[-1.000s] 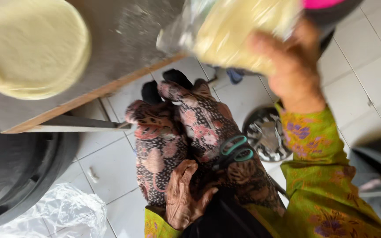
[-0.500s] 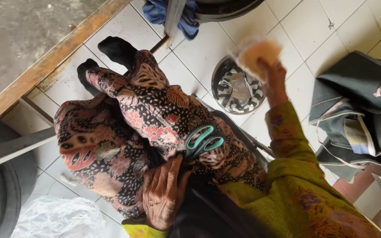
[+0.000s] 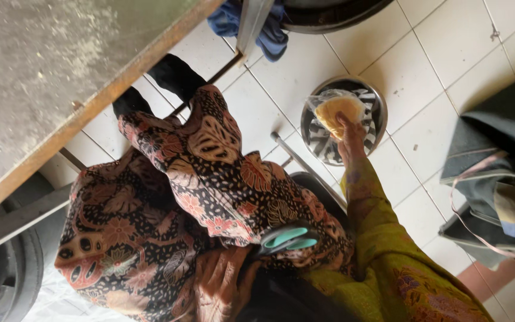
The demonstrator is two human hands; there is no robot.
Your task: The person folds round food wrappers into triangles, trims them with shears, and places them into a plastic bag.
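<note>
My right hand (image 3: 350, 138) reaches down to the floor and grips a clear plastic bag of round yellowish flat dough pieces (image 3: 336, 111). The bag is over a round metal bowl (image 3: 374, 102) standing on the white tiles. My left hand (image 3: 219, 286) rests on my lap on the patterned batik skirt (image 3: 198, 179), fingers loosely curled, holding nothing that I can see. A pair of scissors with teal handles (image 3: 288, 237) lies on my lap just right of that hand.
A grey table top with a rusty edge (image 3: 61, 89) fills the upper left. A blue cloth (image 3: 257, 30) hangs by a dark round pan at the top. Folded dark bags (image 3: 496, 173) lie on the tiles at the right. A black tyre-like ring (image 3: 7, 280) sits lower left.
My right hand carried the bag of dough pieces from above the table down to the metal bowl on the floor. The view swung downward with it. My left hand stayed on my lap.
</note>
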